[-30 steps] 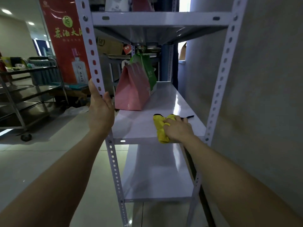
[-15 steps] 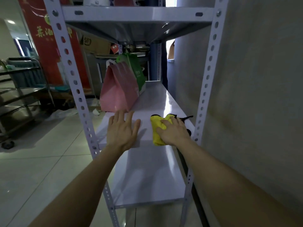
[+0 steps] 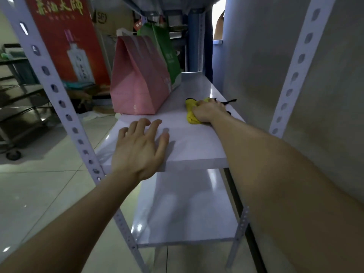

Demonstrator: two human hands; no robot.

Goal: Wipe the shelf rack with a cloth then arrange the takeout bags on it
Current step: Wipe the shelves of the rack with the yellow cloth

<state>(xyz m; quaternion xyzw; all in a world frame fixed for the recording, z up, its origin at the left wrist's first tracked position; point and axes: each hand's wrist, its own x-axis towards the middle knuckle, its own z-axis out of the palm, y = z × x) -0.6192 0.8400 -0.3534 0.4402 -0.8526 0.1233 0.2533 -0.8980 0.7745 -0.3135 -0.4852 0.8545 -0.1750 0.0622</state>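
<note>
Nearest to you, the shelf rack's lower shelf [image 3: 187,209] is glossy white sheet metal, hung between grey-white uprights punched with a row of holes. Two shelves show in full, this one and the middle shelf [image 3: 193,146] above it.

Your left hand [image 3: 139,146] lies palm down on the front left of the middle shelf, fingers straight and spread, holding nothing. Further in and towards the wall side, your right hand [image 3: 208,113] is curled over the one yellow cloth [image 3: 190,113], gripping it and pressing it onto the shelf top. The cloth is bright yellow and bunched, and a dark trim or strap trails out past your fingers.

Beyond your hands, two takeout bags stand upright on the left half of the same shelf. The pink bag [image 3: 137,79] is in front, tent-shaped with a folded top and a small pale mark low on its front. The green bag [image 3: 167,50] stands just behind it, touching or nearly so; its white print is too small to read.

Off the rack, to the left, stands one red banner [image 3: 65,36] with gold Chinese characters above a picture of a bottle. Behind it, one cardboard box [image 3: 112,18] carries what looks like an "SF" logo.
</note>
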